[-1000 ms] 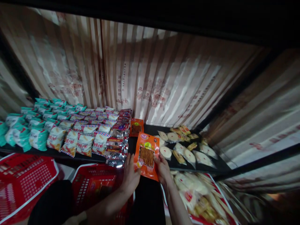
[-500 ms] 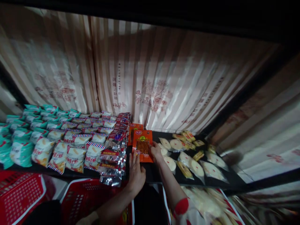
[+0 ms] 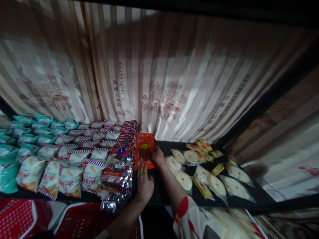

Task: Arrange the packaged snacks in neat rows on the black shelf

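Note:
An orange snack packet (image 3: pixel 144 150) lies on the dark shelf (image 3: pixel 163 192), overlapping a second orange packet behind it. My right hand (image 3: pixel 158 155) grips its right edge, fingers curled round it. The fingers of my left hand (image 3: pixel 145 183) stretch flat against the packet's lower edge. To the left of the packet runs a row of silver-and-red foil packets (image 3: pixel 120 166). To its right lie clear packets of round white cakes (image 3: pixel 184 181).
White striped snack bags (image 3: pixel 69 172) and teal bags (image 3: pixel 10 166) fill the shelf's left side. Small yellow packets (image 3: pixel 201 146) sit at the back right. Red baskets (image 3: pixel 82 220) stand below the shelf. A striped curtain (image 3: pixel 161 83) hangs behind it.
Both hands pushed the orange packet from the shelf's front edge back onto the shelf, against the packet behind. The view has moved closer and lower.

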A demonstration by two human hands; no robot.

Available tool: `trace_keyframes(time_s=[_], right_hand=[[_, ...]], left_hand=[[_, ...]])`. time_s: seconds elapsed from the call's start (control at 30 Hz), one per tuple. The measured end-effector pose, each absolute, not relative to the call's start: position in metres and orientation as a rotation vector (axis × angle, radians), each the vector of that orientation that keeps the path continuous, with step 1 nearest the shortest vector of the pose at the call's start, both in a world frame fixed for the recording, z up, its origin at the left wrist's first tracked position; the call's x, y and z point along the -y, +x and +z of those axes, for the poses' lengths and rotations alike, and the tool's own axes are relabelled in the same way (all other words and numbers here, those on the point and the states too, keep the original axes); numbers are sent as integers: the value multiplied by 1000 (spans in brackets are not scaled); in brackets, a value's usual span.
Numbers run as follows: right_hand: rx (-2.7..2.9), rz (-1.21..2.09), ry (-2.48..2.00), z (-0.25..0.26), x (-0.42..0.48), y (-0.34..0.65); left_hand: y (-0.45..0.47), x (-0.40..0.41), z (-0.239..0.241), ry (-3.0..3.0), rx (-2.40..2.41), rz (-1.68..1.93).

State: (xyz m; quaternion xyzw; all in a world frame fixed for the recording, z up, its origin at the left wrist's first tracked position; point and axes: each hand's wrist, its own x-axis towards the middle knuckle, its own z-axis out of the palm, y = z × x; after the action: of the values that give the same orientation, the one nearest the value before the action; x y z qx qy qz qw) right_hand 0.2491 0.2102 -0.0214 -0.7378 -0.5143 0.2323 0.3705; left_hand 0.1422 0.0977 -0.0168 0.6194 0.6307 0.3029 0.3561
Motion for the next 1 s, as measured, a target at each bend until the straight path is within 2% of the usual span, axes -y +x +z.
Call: trace_keyframes(time_s=[0.3,1.0], right_hand=[[1564,419,-2189,-11,-206,242],[1716,185,-2223,-14,-199,234]], left_hand=[[145,-110,-23,1581,-1640,786],[148,-122,-27,1597,-1708,721]])
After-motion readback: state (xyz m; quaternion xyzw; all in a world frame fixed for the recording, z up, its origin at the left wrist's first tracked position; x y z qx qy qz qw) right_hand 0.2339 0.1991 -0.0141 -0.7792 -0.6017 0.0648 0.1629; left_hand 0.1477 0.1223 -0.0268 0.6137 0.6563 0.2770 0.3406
